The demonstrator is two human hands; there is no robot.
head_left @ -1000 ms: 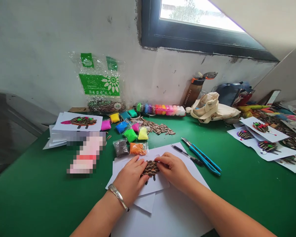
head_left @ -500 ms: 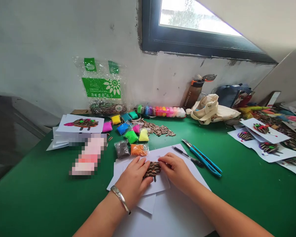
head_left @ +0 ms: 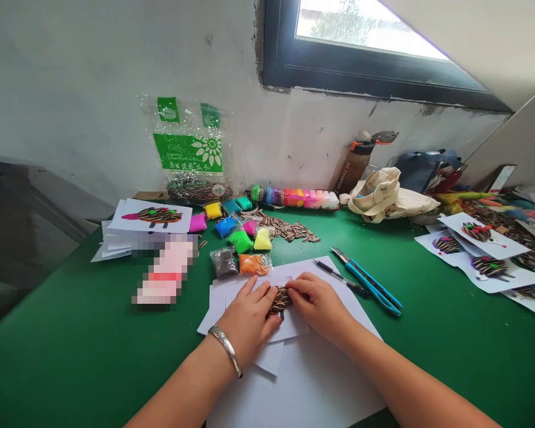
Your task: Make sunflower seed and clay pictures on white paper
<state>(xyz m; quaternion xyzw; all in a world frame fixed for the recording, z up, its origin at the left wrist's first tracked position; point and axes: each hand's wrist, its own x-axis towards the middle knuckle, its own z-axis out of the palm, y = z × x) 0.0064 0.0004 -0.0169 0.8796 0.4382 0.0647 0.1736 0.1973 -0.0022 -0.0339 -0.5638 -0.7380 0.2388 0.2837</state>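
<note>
A small figure of overlapping sunflower seeds (head_left: 280,299) with a short dark leg lies on a white card (head_left: 289,327), on top of larger white sheets. My left hand (head_left: 248,312), with a silver bracelet at the wrist, rests over the figure's left side, fingers stretched out, thumb along its lower edge. At its right edge my right hand (head_left: 315,300) has thumb and forefinger pinched together; whatever is between the tips is too small or hidden to make out. Just beyond my hands are bags of dark clay (head_left: 224,263) and orange clay (head_left: 253,264).
A black pen (head_left: 339,277) and a blue utility knife (head_left: 370,284) lie to the right. Loose sunflower seeds (head_left: 289,229) and several bright clay packets are farther back. Finished seed pictures lie on a paper stack (head_left: 120,241) at left and on cards (head_left: 455,258) at right.
The view has shifted slightly. My left hand's fingers and thumb cover a little more of the seed figure. My right hand keeps its pinch at the figure's right edge.
</note>
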